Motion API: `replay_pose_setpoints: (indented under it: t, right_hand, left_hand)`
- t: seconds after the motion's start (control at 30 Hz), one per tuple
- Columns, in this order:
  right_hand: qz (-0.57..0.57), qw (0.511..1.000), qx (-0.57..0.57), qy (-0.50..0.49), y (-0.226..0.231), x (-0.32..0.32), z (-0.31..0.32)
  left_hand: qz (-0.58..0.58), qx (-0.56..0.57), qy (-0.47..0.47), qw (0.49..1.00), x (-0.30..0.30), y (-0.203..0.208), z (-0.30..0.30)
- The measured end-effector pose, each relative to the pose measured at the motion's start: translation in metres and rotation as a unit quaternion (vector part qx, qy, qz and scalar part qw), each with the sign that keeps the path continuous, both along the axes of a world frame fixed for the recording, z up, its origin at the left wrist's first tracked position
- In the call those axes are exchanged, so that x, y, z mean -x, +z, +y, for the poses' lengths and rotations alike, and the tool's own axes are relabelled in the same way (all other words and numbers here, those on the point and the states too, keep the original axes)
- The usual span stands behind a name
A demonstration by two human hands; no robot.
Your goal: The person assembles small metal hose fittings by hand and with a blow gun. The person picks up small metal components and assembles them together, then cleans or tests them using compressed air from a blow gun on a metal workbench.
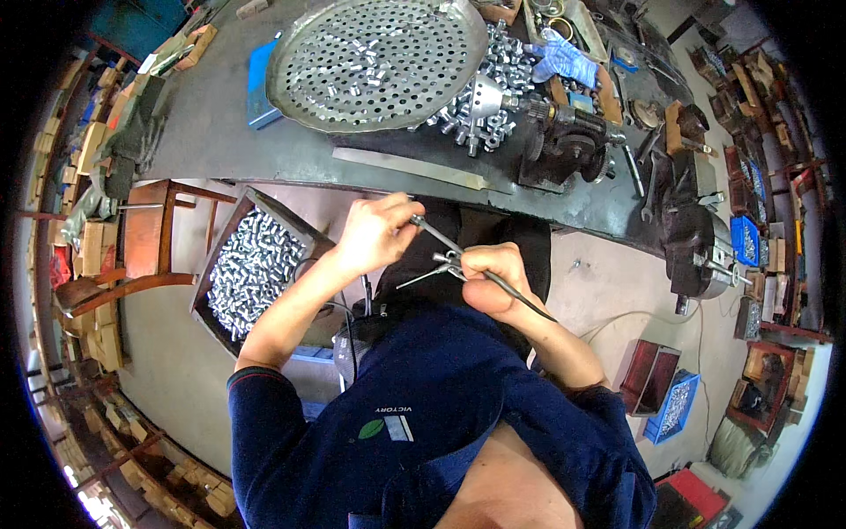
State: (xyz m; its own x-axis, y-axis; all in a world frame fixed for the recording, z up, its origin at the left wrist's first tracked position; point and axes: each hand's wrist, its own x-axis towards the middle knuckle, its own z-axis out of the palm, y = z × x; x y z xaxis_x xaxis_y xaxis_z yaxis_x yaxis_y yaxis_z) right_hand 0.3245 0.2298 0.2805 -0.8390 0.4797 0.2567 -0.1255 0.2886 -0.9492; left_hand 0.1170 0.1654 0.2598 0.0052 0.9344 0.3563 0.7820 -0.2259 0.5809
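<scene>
Head view shows the left hand [381, 231] pinching the tip of a dark rod [438, 234] just before the counter [207, 132]; the right hand [493, 275] curls around the rod, a slim metal tool [448, 262] jutting out beside it. Left of both stands a bin [292, 219] of metal fittings [253, 275].

A metalworking workshop is shown. A dark bench [220, 123] is crowded with gear: a vise [701, 242] is set at its right end, wrenches [650, 207] are strewn nearby, and a small machine [568, 145] is stood beside heaped metal fittings [507, 66]. More fittings are held in a perforated pan [423, 53] and a floor-level box [298, 227]. Both sides are lined with loaded shelves [784, 329].
</scene>
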Motion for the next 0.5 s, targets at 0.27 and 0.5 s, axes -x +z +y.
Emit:
replay_pose_setpoints:
  t: [0.27,0.5]
  right_hand:
    - [-0.010,0.996,-0.046,-0.072,0.001,-0.010,0.011]
    - [-0.002,0.990,0.004,-0.144,0.005,-0.026,0.003]
  left_hand:
    - [0.088,-0.054,-0.013,0.995,0.009,0.016,0.023]
    - [0.157,-0.023,0.141,0.977,0.081,0.023,0.092]
